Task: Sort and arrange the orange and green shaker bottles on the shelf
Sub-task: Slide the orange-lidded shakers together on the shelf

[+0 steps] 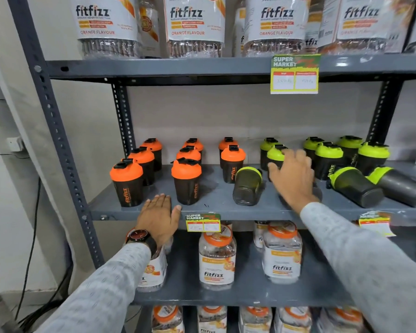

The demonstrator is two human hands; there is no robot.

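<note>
My right hand (292, 177) reaches over the middle grey metal shelf (221, 207) with fingers spread and loose, gripping nothing, its fingertips just in front of an upright green-lidded dark shaker bottle (275, 156). My left hand (160, 218), with a dark wristwatch (139, 236) above the grey knitted sleeve, lies flat and open on the shelf's front edge, just below the nearest upright orange-lidded black shaker bottle (186, 181). Left of my right hand, one green-lidded shaker (247, 186) lies tipped on its side, base toward me. The other orange-lidded shakers (126, 182) stand upright in rows on the left half of the shelf, and more green-lidded ones (328, 159) stand on the right half. Two further green-lidded shakers (356, 186) lie toppled at the right end, side by side. A yellow-green supermarket price tag (294, 74) hangs from the shelf above, where clear jars with white orange-flavour labels (195, 25) stand; similar jars (216, 255) fill the shelf below.
</note>
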